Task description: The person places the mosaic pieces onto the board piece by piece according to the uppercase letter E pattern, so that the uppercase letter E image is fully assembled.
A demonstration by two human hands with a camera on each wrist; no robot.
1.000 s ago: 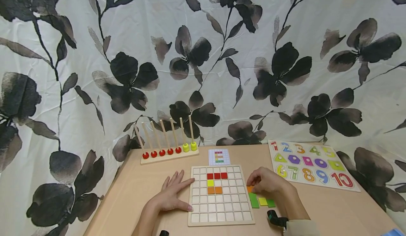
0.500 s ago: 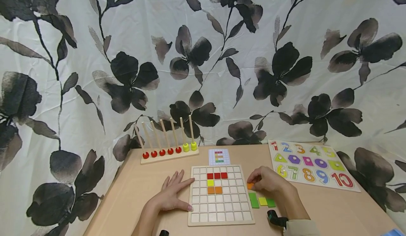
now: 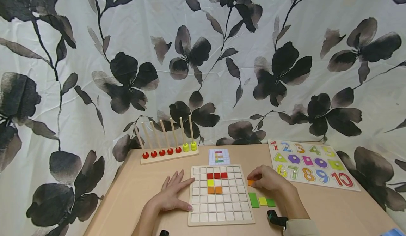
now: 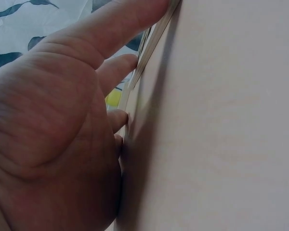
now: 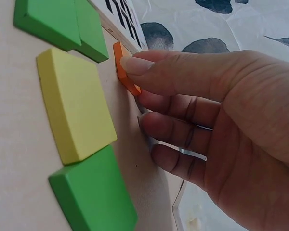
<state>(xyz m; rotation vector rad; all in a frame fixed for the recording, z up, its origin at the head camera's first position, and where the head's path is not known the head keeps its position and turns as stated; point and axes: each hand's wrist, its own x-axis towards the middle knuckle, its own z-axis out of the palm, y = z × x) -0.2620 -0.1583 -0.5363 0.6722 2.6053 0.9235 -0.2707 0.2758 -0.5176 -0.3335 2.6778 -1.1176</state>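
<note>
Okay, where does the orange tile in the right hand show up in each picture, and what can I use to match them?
Head: right of the board, below mid-picture, the orange tile is pinched in the right hand.
Left wrist: not in it.
Right wrist: upper part, left of centre, the orange tile shows partly behind the thumb.
Shared landmark: the floral cloth, at top left in left wrist, top right in right wrist.

Orange tile (image 3: 251, 182) farther from green tiles (image 3: 254, 200), gap wider — right hand (image 3: 270, 181) slightly shifted
</note>
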